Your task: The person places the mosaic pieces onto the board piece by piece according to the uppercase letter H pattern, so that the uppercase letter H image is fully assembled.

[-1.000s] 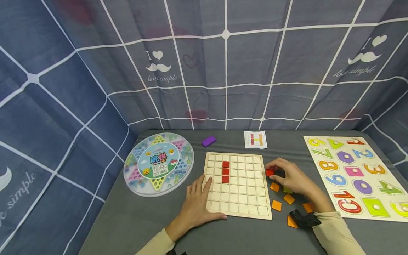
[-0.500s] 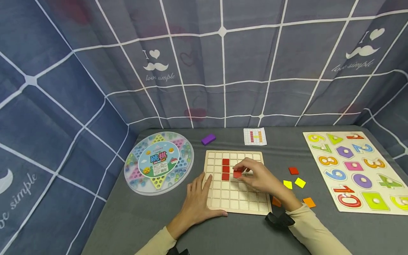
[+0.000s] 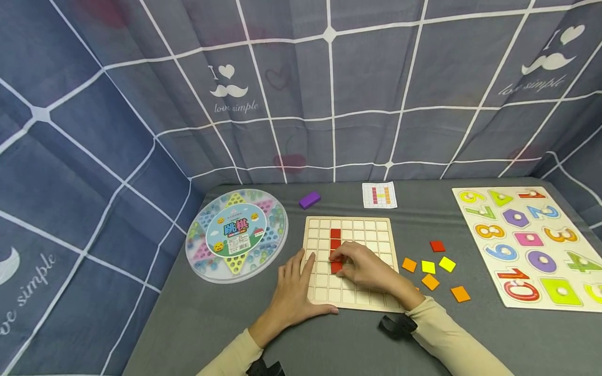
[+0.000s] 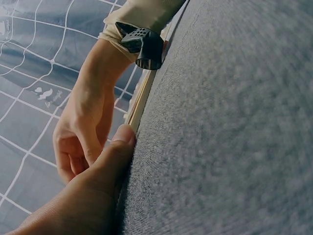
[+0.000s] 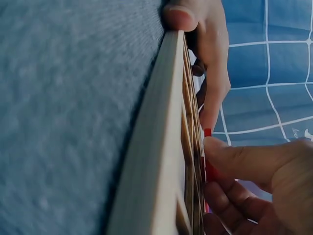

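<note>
My left hand rests at the lower left corner of the wooden grid board. Its fingers lie along the left rim and the thumb along the front edge. Over the board's middle, my right hand pinches a red square tile between thumb and fingers, right at the grid. This tile is at the lower end of a column of red tiles set in the cells; the fingers partly hide that column. In the right wrist view the board's wooden edge runs up to the left thumb.
Loose orange, yellow and red tiles lie right of the board. A pattern card and a purple block are behind it. A round Chinese checkers set stands left, a number puzzle board far right.
My right hand picked up a red tile from beside the board, carried it left over the grid and brought it to the red column's lower end. The left hand stayed at the board's corner.
</note>
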Motion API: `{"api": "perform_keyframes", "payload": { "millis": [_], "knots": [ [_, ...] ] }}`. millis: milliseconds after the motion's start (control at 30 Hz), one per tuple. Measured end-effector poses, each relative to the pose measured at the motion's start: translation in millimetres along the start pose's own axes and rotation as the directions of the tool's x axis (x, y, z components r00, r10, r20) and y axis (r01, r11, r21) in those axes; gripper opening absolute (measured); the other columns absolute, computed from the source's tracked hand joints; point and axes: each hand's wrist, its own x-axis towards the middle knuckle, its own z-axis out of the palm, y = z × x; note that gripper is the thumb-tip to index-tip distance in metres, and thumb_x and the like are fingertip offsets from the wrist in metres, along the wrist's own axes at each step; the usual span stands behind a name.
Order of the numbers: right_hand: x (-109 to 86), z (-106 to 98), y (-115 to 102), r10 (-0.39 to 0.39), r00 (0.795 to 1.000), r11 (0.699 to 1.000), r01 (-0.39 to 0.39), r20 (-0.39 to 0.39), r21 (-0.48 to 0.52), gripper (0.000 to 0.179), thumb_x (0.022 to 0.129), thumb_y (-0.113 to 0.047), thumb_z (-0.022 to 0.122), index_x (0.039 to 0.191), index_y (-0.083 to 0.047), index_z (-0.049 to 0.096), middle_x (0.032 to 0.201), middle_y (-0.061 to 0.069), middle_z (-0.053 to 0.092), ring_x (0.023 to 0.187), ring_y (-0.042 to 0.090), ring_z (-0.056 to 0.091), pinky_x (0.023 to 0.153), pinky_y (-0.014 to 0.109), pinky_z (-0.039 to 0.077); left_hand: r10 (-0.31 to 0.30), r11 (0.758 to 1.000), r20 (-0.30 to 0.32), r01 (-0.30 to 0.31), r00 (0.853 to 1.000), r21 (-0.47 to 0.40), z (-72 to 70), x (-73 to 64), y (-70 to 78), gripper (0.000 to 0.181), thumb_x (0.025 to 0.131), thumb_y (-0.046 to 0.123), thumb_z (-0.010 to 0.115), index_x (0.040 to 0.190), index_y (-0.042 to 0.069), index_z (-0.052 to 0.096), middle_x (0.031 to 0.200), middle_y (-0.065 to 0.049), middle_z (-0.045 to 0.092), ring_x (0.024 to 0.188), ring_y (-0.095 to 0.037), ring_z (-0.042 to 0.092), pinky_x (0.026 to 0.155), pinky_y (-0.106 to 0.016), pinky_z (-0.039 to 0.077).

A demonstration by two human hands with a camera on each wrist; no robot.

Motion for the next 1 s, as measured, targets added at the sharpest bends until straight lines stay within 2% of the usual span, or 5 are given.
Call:
{"api": "perform_keyframes", "payload": {
  "millis": [300, 567, 1000],
  "knots": [
    [0.0, 6.7, 2.1, -0.055, 0.998, 0.998, 0.054, -0.044, -0.027, 0.029, 0.074, -0.002, 0.08, 0.099, -0.012, 0.07, 0.094, -0.003, 0.065, 0.087, 0.01, 0.058, 0.079, 0.03, 0.048, -0.019, 1.0, 0.023, 0.019, 1.0, -0.012, -1.1, -1.2, 0.8, 0.131, 0.055, 0.087, 0.067, 0.153, 0.009, 0.031, 0.155, -0.019, 0.029, 0.132, -0.032, 0.039, 0.094, -0.043, 0.032],
    [2.1, 6.4, 0.9, -0.031, 0.999, 0.999, 0.031, -0.013, -0.017, 0.028, 0.075, -0.004, 0.08, 0.101, -0.011, 0.071, 0.097, -0.002, 0.064, 0.09, 0.011, 0.057, 0.082, 0.032, 0.047, -0.02, 1.0, 0.019, 0.02, 1.0, -0.004, -0.1, -0.8, -0.4, 0.131, 0.055, 0.089, 0.065, 0.153, 0.009, 0.032, 0.155, -0.019, 0.03, 0.132, -0.031, 0.039, 0.094, -0.043, 0.032],
    [0.6, 8.0, 7.3, -0.012, 1.0, 1.0, 0.012, -0.015, 0.001, 0.029, 0.076, -0.01, 0.082, 0.103, -0.014, 0.073, 0.099, -0.005, 0.063, 0.094, 0.01, 0.055, 0.086, 0.032, 0.045, -0.014, 1.0, 0.027, 0.015, 1.0, -0.001, -0.4, 1.8, 0.1, 0.131, 0.055, 0.088, 0.066, 0.153, 0.009, 0.032, 0.155, -0.019, 0.029, 0.132, -0.033, 0.039, 0.094, -0.044, 0.033]
  ]
}}
